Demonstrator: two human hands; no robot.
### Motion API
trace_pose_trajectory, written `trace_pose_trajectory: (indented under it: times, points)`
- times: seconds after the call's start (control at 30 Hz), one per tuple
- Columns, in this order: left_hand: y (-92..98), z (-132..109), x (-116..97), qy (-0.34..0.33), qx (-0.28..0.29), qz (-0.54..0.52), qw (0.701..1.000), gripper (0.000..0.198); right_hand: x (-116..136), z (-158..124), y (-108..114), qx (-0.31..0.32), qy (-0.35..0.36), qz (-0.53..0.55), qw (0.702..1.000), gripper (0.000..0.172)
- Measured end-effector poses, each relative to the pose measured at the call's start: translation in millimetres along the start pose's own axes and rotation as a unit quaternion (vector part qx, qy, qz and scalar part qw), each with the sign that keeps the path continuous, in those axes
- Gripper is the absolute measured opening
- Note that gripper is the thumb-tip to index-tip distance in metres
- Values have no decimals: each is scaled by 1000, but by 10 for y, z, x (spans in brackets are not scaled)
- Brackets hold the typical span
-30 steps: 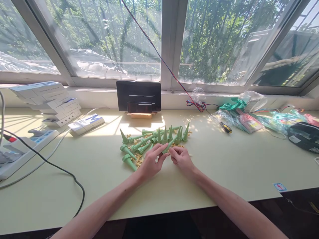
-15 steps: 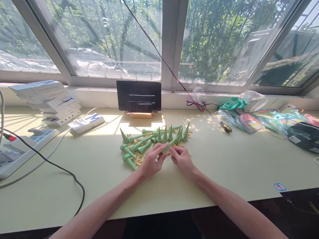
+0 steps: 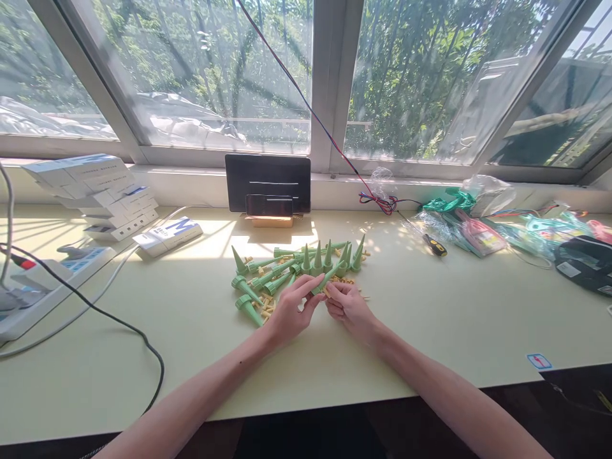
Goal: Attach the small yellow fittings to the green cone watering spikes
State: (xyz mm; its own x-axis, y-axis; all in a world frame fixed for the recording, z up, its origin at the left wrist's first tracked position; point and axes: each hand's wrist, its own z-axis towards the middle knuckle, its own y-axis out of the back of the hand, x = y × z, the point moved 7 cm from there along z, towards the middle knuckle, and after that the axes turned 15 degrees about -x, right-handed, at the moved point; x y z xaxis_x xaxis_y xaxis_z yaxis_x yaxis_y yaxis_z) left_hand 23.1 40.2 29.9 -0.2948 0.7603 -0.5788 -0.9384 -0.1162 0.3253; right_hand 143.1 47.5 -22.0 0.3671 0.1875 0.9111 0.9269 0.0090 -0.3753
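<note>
My left hand (image 3: 291,309) is closed around a green plastic watering spike (image 3: 327,278), which tilts with its narrow tip up and to the right. Close against its wide end, my right hand (image 3: 351,311) pinches a small yellow plastic piece (image 3: 326,291), mostly covered by the fingers. Beyond the hands, several upright green spikes (image 3: 317,260) stand in a group. Others lie on their sides to the left, among them a capped spike (image 3: 247,308). Small yellow pieces (image 3: 268,305) are scattered between and around them.
A tablet (image 3: 268,175) leans on a stand by the window. White boxes (image 3: 109,197) are stacked at the left, near a power strip (image 3: 71,274) and a black cable (image 3: 119,326). To the right lie a screwdriver (image 3: 435,245) and plastic-wrapped items (image 3: 478,233).
My right fingers have shifted slightly at the spike's wide end, and the yellow piece shows a little more. My left hand keeps its hold. The whole view has moved slightly.
</note>
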Motion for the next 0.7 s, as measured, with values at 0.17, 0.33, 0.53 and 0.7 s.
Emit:
trace_pose_trajectory:
  times: [0.17, 0.33, 0.53, 0.7]
  points:
    - [-1, -8, 18, 11, -2, 2, 1000, 38, 34, -14, 11, -13, 29, -22, 999, 43]
    - [-5, -20, 21, 15, -6, 2, 1000, 37, 235, -88, 70, -98, 221, -177, 954, 45]
    - [-8, -25, 34, 25, -5, 2, 1000, 36, 187, -52, 75, -84, 191, -163, 964, 44]
    - [-9, -19, 21, 22, -7, -6, 1000, 37, 39, 4, 18, -5, 30, -17, 999, 46]
